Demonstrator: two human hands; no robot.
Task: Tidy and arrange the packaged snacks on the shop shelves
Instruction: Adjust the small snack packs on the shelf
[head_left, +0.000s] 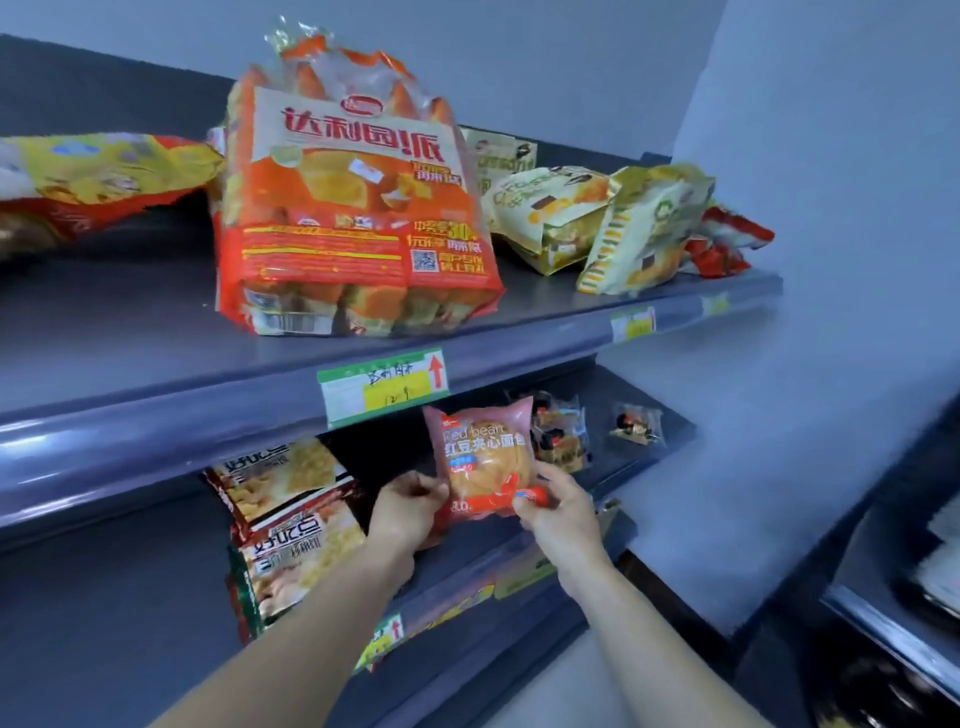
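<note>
Now both hands hold a pink bread packet (483, 457) upright just above the lower shelf (470, 551), in the gap between two stacked snack bags (291, 514) on its left and some small clear packets (561, 436) behind it on the right. The left hand (405, 512) pinches the packet's bottom left corner with curled fingers, and the right hand (558, 512) grips the bottom right corner, thumb on the front. On the upper shelf (156, 426) a big orange bag (353, 208) stands above a price label (382, 387), with green-and-yellow bags (550, 218) lying to its right.
</note>
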